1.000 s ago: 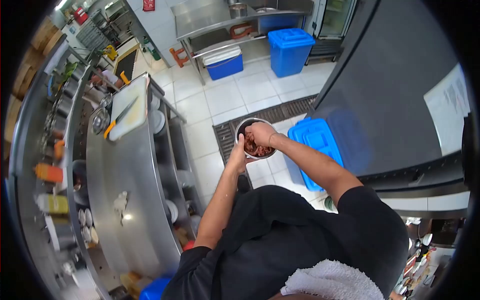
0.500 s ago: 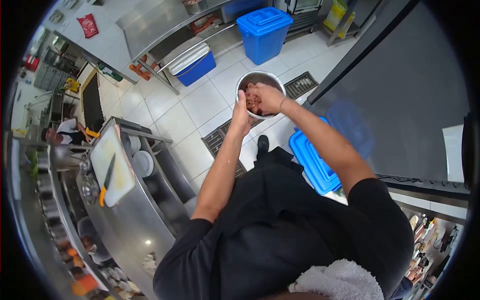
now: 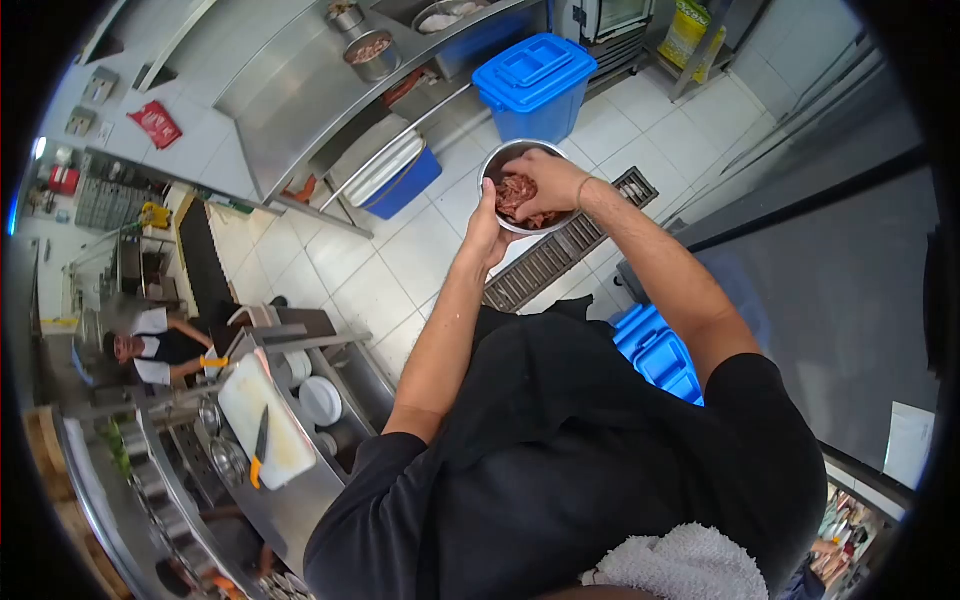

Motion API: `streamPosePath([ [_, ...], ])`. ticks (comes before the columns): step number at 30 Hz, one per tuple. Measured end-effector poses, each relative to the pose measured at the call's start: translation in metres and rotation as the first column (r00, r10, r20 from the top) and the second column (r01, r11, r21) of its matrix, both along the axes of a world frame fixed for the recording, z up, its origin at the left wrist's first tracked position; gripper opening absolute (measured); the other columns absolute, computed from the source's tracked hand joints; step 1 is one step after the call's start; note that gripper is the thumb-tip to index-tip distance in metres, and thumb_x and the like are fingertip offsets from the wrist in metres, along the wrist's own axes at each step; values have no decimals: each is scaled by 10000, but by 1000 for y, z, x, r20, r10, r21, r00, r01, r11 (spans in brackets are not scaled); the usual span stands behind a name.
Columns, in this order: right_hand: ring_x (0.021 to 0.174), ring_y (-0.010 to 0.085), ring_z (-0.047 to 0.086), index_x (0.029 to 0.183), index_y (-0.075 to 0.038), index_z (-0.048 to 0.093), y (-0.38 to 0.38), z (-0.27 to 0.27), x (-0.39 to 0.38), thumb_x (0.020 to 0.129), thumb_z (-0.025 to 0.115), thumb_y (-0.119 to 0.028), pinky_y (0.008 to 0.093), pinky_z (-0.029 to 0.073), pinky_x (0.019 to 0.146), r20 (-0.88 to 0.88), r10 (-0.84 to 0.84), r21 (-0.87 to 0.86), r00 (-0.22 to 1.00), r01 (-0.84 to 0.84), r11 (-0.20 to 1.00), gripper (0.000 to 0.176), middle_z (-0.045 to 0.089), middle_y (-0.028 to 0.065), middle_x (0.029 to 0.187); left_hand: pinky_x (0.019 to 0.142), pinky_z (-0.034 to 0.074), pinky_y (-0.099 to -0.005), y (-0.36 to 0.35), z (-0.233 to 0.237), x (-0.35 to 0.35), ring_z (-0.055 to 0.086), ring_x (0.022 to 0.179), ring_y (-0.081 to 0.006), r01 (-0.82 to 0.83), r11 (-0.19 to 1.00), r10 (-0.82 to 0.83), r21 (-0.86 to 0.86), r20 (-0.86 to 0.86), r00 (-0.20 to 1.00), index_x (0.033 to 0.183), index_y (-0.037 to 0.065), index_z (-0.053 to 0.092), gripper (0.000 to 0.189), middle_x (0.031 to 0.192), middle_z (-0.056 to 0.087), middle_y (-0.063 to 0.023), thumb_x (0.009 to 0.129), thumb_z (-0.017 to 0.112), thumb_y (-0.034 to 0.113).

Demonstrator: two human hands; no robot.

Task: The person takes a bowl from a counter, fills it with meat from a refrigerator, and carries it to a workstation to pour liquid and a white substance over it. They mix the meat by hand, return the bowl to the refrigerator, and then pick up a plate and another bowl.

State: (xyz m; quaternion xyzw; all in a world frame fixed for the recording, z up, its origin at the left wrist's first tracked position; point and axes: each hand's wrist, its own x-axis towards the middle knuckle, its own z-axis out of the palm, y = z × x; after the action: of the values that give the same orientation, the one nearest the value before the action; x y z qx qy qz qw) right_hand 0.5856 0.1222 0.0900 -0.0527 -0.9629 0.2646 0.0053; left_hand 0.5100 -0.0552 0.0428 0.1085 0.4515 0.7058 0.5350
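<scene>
Shiny steel counter (image 3: 287, 520) edge on the left, then open white floor tiles (image 3: 350, 285). Left hand (image 3: 484, 238) cups a round steel bowl (image 3: 500, 163) out front, reddish-brown shredded meat (image 3: 514, 192) inside; right hand (image 3: 552, 182) curls into it, can't tell how tight. Blue lidded plastic bin (image 3: 535, 78) beyond, big dark-grey panel (image 3: 840, 275) blocking the right.

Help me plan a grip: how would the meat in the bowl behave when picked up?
The meat will probably sag rather than hold stiff, given its uneven, lumpy shape. It may be slippery, since it looks red and raw. Bits could drop back into the bowl, as the meat looks loose and chunky.
</scene>
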Motion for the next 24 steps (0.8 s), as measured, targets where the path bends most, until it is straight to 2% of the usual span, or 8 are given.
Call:
streamPosePath([
  [7,1063,414,649,1118,-70,698,51,-27,-70,763,716,-98,470,516,967,430,-83,69,899,59,996,357,655,197,1098,1009,566,-530,75,-18,-86,600,1292,-334,339,925,-344,-171,0,939,1528,21,374,809,1455,546,-208,1048,312,669],
  [8,1133,401,629,1169,-78,681,59,-22,-80,750,738,-87,460,512,1001,462,-166,70,871,151,986,423,645,190,1209,999,574,-525,87,-24,-100,605,1285,-336,382,911,-381,-151,38,924,1527,23,377,805,1452,550,-207,1047,322,666],
  [12,1278,390,571,1304,-163,659,80,-7,-91,711,790,-104,416,495,1053,134,-259,-49,956,268,962,610,559,160,1449,981,574,-543,128,-35,-159,607,1284,-330,440,898,-439,-20,48,897,1531,35,365,797,1450,557,-193,1048,320,668],
  [15,1257,352,592,1265,-146,678,90,15,-93,785,695,-52,430,490,1060,-34,-307,-137,951,300,944,490,622,150,1362,983,572,-540,157,-35,-183,604,1290,-324,491,871,-491,2,30,871,1532,41,364,789,1457,554,-187,1051,318,664],
  [19,1095,363,661,1188,-99,704,80,47,-62,907,687,-144,447,525,965,-51,-853,38,520,854,519,285,679,156,1200,1049,530,-513,177,-30,-185,574,1327,-296,628,773,-634,86,109,766,1534,56,374,782,1483,539,-153,1049,323,667],
  [20,954,378,686,1147,-84,700,70,47,-51,925,691,-202,464,545,871,-150,-903,60,403,915,398,251,687,153,1124,1059,524,-501,182,-26,-180,565,1337,-291,657,744,-669,121,127,733,1534,55,376,783,1487,535,-150,1048,327,667],
  [23,1032,383,678,1127,-78,688,57,18,-7,925,682,-234,476,544,900,-60,-979,130,196,974,187,255,700,188,1112,1078,516,-468,197,-21,-159,544,1358,-276,750,636,-772,181,154,617,1531,52,383,780,1496,526,-143,1047,337,662],
  [24,1035,416,674,1119,-43,663,54,13,5,928,684,-244,499,530,894,96,-988,-20,119,993,118,277,704,245,1072,1078,517,-459,205,-22,-152,542,1360,-271,790,587,-809,176,147,569,1529,52,386,775,1498,524,-142,1049,338,658],
])
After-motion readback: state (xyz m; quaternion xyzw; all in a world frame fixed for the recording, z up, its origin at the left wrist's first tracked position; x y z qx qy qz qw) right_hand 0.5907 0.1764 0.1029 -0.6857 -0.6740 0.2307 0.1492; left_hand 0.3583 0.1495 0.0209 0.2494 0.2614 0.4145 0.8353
